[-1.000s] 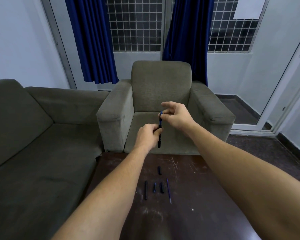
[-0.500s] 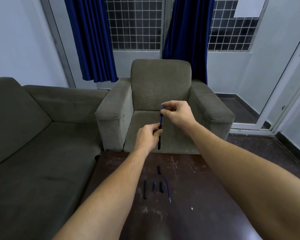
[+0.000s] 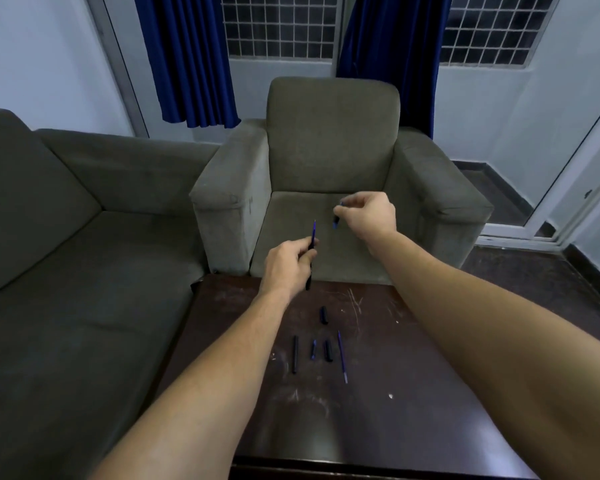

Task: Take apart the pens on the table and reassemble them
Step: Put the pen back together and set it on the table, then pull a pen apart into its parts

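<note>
My left hand point(image 3: 288, 263) grips a dark pen barrel point(image 3: 309, 277), held nearly upright, with a thin blue refill point(image 3: 314, 230) sticking out of its top. My right hand point(image 3: 371, 214) is up and to the right, apart from it, pinching a small blue tip piece point(image 3: 336, 220). Both hands hover above the far edge of the dark wooden table point(image 3: 413, 393). On the table lie loose pen parts: a black cap point(image 3: 323, 315), a long black barrel point(image 3: 295, 354), a short blue piece point(image 3: 313, 349), a short black piece point(image 3: 328, 350) and a blue refill point(image 3: 342, 356).
A grey armchair point(image 3: 333, 147) stands right behind the table. A grey sofa point(image 3: 66, 237) runs along the left side. Blue curtains and grilled windows line the back wall, and a glass door point(image 3: 575, 188) is at the right.
My right hand has pulled the tip piece off the pen and moved up and right. The refill now stands bare above the barrel in my left hand. The view has tilted down.
</note>
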